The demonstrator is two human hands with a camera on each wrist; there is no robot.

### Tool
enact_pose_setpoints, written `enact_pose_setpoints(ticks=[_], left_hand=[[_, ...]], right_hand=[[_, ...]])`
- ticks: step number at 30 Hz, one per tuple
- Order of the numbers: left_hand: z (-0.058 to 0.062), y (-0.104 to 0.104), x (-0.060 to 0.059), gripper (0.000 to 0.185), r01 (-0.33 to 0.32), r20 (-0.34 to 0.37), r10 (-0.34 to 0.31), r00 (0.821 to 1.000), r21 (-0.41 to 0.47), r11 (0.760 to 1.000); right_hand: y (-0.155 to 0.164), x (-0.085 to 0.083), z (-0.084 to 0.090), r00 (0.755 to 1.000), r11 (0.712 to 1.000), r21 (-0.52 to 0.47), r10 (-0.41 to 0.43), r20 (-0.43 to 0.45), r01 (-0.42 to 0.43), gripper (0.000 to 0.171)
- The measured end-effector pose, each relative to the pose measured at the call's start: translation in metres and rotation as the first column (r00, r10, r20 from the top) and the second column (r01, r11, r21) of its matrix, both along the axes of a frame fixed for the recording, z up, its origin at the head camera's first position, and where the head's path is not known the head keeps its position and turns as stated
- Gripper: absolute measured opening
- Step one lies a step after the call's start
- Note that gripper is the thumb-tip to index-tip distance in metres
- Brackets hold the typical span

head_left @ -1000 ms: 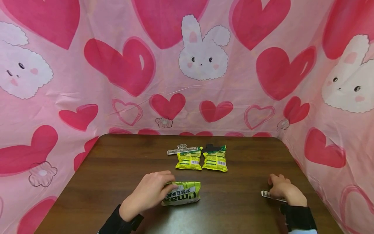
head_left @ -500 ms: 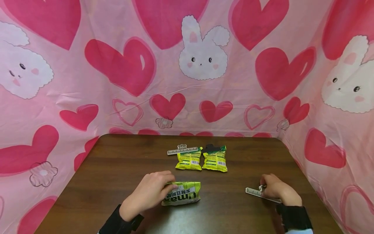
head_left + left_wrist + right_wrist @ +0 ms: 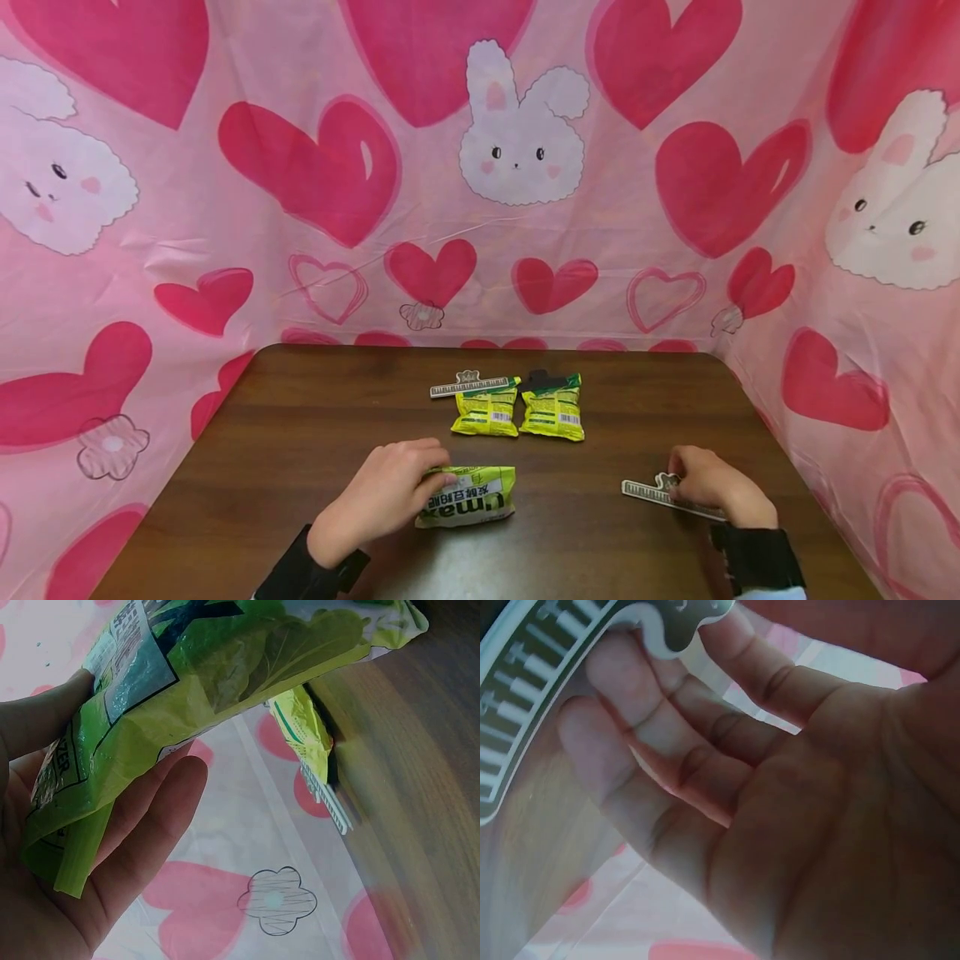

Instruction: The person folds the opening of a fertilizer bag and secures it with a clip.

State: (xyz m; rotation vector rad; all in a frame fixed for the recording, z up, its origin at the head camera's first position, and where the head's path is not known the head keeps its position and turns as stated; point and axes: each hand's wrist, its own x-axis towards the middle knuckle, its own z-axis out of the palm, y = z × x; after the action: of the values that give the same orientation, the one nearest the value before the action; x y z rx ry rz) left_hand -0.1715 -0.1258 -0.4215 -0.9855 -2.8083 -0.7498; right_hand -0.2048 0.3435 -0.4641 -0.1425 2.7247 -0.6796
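My left hand [image 3: 382,492] pinches the left end of a green fertilizer bag [image 3: 480,500] printed with "umax", standing on its long edge near the middle of the table. The left wrist view shows the thumb on the printed face of the bag [image 3: 247,675] and the other fingers behind it. Toward the right, my right hand [image 3: 720,485] holds a white clip with a piano-key pattern [image 3: 647,493] by its handle. The right wrist view has the clip [image 3: 532,682] at the upper left, by curled fingertips; the thumb's grip is partly cut off.
Two yellow-green bags lie side by side at the back of the brown table [image 3: 337,408]. The left bag [image 3: 486,414] carries a piano-key clip [image 3: 468,387] on its top edge, the right bag [image 3: 552,415] a black clip [image 3: 542,381]. A pink heart-and-rabbit cloth [image 3: 420,208] hangs around the table.
My right hand has shifted slightly left, and the piano-key clip has come left with it, more of it now showing. My left hand and its bag have stayed in place.
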Motion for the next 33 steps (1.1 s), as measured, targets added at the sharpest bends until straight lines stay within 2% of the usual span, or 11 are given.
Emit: enact_pose_setpoints(ticks=[8,17,22,33], left_hand=[[0.0,0.0,0.0,0.01,-0.003,0.002,0.003,1.0,0.003,1.0],[0.0,0.0,0.0,0.01,0.001,-0.012,-0.001,1.0,0.001,1.0],[0.0,0.0,0.0,0.01,0.002,-0.004,-0.002,1.0,0.005,1.0],[0.0,0.0,0.0,0.009,0.001,0.006,-0.002,1.0,0.008,1.0]], right_hand=[[-0.014,-0.003,-0.001,0.999,0.998,-0.046,0.04,-0.013,-0.041,0.028],[-0.014,-0.002,0.0,0.997,0.996,-0.059,0.067,-0.03,-0.068,0.03],[-0.017,-0.003,-0.001,0.994,0.99,-0.098,0.102,-0.027,-0.104,0.028],[-0.038,-0.002,0.006,0.956,0.942,-0.174,0.27,-0.118,-0.288,0.021]])
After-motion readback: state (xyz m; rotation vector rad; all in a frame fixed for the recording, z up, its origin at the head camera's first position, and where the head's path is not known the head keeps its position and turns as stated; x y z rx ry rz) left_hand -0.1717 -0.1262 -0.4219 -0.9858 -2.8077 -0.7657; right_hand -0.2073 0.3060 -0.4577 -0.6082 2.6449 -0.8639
